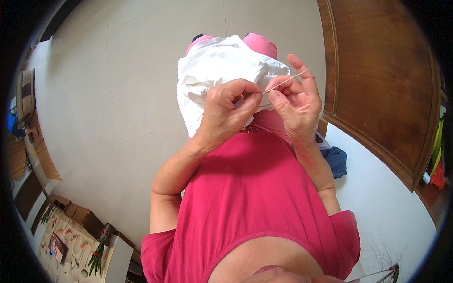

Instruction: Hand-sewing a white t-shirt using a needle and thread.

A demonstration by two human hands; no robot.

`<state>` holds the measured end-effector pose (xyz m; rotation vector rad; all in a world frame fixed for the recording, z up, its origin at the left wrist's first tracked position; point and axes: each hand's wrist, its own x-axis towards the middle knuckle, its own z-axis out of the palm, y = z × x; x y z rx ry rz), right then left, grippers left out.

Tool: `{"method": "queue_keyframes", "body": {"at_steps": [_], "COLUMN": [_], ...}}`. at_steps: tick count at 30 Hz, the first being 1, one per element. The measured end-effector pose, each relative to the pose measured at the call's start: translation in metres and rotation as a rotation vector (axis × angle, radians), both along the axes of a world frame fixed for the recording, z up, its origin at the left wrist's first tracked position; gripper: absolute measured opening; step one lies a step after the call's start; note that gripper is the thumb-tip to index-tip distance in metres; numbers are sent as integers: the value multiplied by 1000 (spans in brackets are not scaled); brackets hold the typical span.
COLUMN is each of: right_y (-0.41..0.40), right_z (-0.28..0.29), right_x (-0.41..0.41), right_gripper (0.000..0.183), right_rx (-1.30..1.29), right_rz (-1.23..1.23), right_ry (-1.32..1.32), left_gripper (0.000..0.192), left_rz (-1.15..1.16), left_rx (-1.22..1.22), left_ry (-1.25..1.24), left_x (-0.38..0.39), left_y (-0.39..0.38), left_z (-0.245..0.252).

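A thin white thread (287,81) runs slantwise between my hands. My left hand (228,106) pinches it at the thumb and fingertips; whether a needle is there too is too small to tell. Close by on the right, my right hand (299,97) holds the same thread between thumb and forefinger, its little finger raised. The thread's loose end trails across the raised fingers. Below both hands, a crumpled white cloth (223,65) is spread over my lap and covers most of my pink trousers (261,45).
Pale floor tiles (148,81) stretch ahead and to the left. A brown wooden panel (382,78) stands on the right, with a dark blue cloth (334,162) near my right elbow. At lower left are a cardboard box (79,215) and a patterned tabletop (72,231) bearing several items.
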<state>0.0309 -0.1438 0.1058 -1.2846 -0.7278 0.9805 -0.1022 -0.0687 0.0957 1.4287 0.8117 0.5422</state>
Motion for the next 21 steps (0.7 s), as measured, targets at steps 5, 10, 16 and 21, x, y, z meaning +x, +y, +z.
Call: {"method": "queue_keyframes", "body": {"at_steps": [5, 10, 16, 21], "right_y": [0, 0, 0, -2], "right_z": [-2, -1, -2, 0], "right_x": [1, 1, 0, -1], "right_gripper": [59, 58, 59, 61], "right_rx": [25, 6, -9, -29], "right_rz": [0, -5, -10, -20], "right_ry": [6, 6, 11, -16], "left_gripper": [4, 4, 3, 4], "left_rz": [8, 5, -26, -12], "left_rx": [15, 18, 92, 121], "left_ry": [-4, 6, -3, -66], "left_x": [0, 0, 1, 4], "left_y": [-1, -2, 1, 1], "left_z": [2, 2, -1, -5]}}
